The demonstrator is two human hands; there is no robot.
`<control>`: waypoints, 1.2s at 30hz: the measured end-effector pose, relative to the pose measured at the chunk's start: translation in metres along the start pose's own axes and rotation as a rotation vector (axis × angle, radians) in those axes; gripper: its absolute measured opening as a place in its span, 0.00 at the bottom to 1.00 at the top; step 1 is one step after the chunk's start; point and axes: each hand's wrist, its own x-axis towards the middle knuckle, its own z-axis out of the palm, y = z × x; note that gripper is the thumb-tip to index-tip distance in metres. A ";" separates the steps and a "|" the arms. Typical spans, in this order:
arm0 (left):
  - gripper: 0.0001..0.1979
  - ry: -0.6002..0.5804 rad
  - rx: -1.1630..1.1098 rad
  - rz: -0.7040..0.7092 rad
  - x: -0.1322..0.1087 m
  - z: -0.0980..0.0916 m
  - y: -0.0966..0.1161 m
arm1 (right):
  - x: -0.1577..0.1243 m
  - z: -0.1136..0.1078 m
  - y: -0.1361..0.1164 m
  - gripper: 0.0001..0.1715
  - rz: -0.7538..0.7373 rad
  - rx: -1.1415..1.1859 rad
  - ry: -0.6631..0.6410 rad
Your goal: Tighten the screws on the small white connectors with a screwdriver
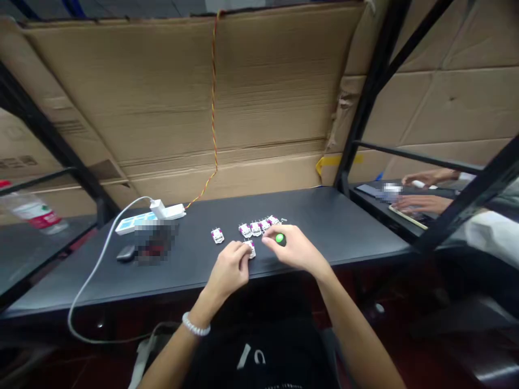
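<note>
My left hand (232,265) is closed, its fingertips pinching a small white-and-purple plastic part (252,249) against the black tabletop (194,270). Just right of it, my right hand (295,247) is wrapped round what looks like a screwdriver (279,237), its dark handle topped with a bright green end. The tool's tip is hidden by the hand. Beyond both hands, several similar white-and-purple parts (255,228) lie in a row. One more such part (218,235) rests apart, to the left of the row.
A white power strip (174,211) with a plugged-in charger and trailing white cable (97,265) lies at left, near a dark mouse-like object (126,253). Cardboard (267,108) walls the back. Black metal posts (360,119) frame the sides. At right, another person's hands (424,202) work.
</note>
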 end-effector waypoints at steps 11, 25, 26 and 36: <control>0.09 -0.026 -0.084 -0.042 0.004 -0.002 -0.011 | 0.001 0.000 0.001 0.07 0.004 -0.007 -0.006; 0.10 -0.071 -0.222 -0.020 0.004 0.003 -0.026 | -0.001 -0.002 0.001 0.07 -0.004 0.002 0.002; 0.10 -0.074 -0.225 -0.022 0.004 0.003 -0.026 | -0.001 -0.002 0.001 0.07 -0.007 -0.002 0.004; 0.10 -0.094 -0.208 -0.011 0.005 0.002 -0.026 | -0.001 -0.002 -0.001 0.07 0.006 0.001 -0.003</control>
